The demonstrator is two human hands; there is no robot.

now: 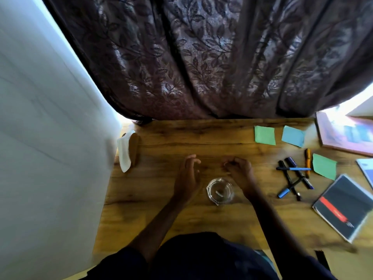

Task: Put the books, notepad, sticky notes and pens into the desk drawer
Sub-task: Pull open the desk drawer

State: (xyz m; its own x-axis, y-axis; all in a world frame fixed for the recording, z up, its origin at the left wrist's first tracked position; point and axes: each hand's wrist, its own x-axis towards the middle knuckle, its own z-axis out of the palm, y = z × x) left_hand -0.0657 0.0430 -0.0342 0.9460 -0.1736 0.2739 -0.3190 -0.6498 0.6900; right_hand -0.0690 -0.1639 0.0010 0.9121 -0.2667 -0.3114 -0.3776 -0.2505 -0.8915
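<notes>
My left hand [188, 174] hovers over the middle of the wooden desk [161, 219] with fingers apart, holding nothing. My right hand [239, 170] is beside it, fingers curled in loosely, with nothing visible in it. To the right lie several pens [293, 178] in a crossed heap, an orange pen [307, 160], two green sticky notes [264, 135] [324, 166] and a blue sticky note [293, 136]. A dark notepad with a red stripe [343, 207] lies at the right edge. A book [343, 134] sits at the back right, and another book's corner [366, 168] shows at the far right. No drawer is in view.
A glass ashtray [220, 191] stands between my wrists. A brown object with a white cloth [129, 150] lies at the desk's left edge. A dark leaf-patterned curtain [201, 57] hangs behind the desk and a white wall [40, 138] is on the left.
</notes>
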